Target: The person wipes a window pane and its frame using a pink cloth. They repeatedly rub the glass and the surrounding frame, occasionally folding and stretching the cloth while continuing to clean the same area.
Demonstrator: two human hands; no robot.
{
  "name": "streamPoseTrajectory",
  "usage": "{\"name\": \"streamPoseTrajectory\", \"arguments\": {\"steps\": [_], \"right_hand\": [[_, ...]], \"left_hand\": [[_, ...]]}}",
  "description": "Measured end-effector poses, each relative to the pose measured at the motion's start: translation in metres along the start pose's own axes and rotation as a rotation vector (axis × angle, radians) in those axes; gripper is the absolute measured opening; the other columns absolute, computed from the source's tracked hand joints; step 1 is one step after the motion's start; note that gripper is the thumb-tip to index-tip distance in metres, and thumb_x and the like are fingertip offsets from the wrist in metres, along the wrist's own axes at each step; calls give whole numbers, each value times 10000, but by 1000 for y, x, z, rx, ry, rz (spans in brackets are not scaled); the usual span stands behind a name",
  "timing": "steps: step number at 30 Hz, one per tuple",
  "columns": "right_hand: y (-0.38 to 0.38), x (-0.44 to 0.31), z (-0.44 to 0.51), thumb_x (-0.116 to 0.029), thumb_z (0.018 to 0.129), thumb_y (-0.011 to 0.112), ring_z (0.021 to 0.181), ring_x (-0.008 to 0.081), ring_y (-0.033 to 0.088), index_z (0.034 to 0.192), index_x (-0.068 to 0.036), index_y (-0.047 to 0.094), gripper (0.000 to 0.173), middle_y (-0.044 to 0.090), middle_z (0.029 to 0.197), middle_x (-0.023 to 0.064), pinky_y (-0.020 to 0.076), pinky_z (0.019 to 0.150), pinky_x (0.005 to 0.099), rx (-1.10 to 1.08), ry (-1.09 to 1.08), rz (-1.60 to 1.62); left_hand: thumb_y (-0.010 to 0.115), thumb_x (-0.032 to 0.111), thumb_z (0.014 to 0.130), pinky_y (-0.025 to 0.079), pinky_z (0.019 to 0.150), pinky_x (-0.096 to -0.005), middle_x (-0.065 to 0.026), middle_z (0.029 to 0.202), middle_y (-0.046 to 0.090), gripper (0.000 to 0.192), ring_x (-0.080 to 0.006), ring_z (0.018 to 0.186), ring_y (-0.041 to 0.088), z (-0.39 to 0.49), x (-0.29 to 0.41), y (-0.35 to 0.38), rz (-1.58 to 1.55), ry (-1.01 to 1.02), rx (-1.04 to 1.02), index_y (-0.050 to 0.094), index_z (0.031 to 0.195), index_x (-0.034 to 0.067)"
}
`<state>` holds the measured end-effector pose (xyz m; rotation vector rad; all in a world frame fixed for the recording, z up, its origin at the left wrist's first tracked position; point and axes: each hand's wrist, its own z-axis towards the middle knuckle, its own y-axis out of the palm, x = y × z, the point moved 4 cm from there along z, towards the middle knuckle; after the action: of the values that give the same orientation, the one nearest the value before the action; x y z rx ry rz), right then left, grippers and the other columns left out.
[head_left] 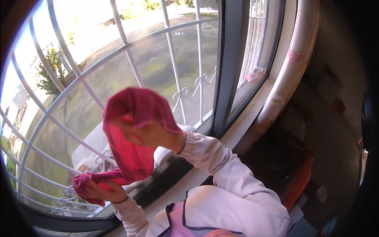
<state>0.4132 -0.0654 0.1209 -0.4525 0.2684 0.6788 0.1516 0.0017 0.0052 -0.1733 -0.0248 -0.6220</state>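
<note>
A dark pink-red cloth (133,160) is spread between my two hands in front of the barred window. My right hand (148,134) is raised inside the upper part of the cloth, which drapes over its fingers and hides most of them. Lower and to the left, my left hand (106,191) grips the bunched lower end of the cloth. Both wrists come out of elasticated pale jacket cuffs.
White metal bars (127,46) with scrollwork cross the opening. A dark window frame (231,59) stands right of my hands, with a light sill (248,118) beside it. A white ridged object (162,155), possibly a shoe, sits behind the cloth. A patterned pale pipe (293,59) curves at right.
</note>
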Motion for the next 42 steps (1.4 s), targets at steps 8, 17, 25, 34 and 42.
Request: {"name": "streamPoseTrajectory", "arguments": {"steps": [8, 17, 25, 34, 42], "right_hand": [[-57, 114, -73, -234, 994, 502, 1266, 538, 414, 1203, 47, 604, 364, 542, 1309, 299, 258, 1107, 588, 670, 25, -486], [63, 45, -121, -248, 817, 735, 1068, 283, 605, 1115, -167, 705, 311, 632, 1143, 37, 478, 921, 445, -22, 30, 232], [-70, 139, -89, -218, 1000, 438, 1304, 581, 357, 1343, 78, 516, 459, 475, 1380, 341, 210, 1147, 598, 532, 33, -496], [67, 94, -238, -112, 863, 598, 1255, 475, 435, 1175, 1, 633, 333, 558, 1213, 212, 295, 1080, 583, 226, 297, -333], [83, 35, -139, -246, 797, 708, 1023, 260, 596, 942, -170, 694, 165, 621, 955, 40, 452, 961, 448, 196, -100, -479]], "left_hand": [[520, 172, 940, 290, 1067, -592, -262, 1374, 499, 463, -482, 1260, 443, -7, 44, 3, -59, 100, -191, 541, 1370, 2], [576, 92, 879, 383, 980, -531, -226, 1222, 604, 425, -435, 1148, 526, -43, 47, 15, -186, 105, -276, 618, 1288, -14], [536, 93, 905, 362, 986, -536, -260, 1263, 564, 432, -460, 1146, 494, -28, 41, 7, -102, 17, -196, 590, 1316, -27], [536, 83, 884, 380, 985, -536, -241, 1264, 566, 417, -443, 1137, 508, -54, 31, 12, -190, 115, -252, 631, 1282, 9], [583, 123, 875, 368, 979, -536, -243, 1222, 575, 422, -446, 1110, 508, -36, -47, -33, -81, 27, -156, 620, 1280, 13]]}}
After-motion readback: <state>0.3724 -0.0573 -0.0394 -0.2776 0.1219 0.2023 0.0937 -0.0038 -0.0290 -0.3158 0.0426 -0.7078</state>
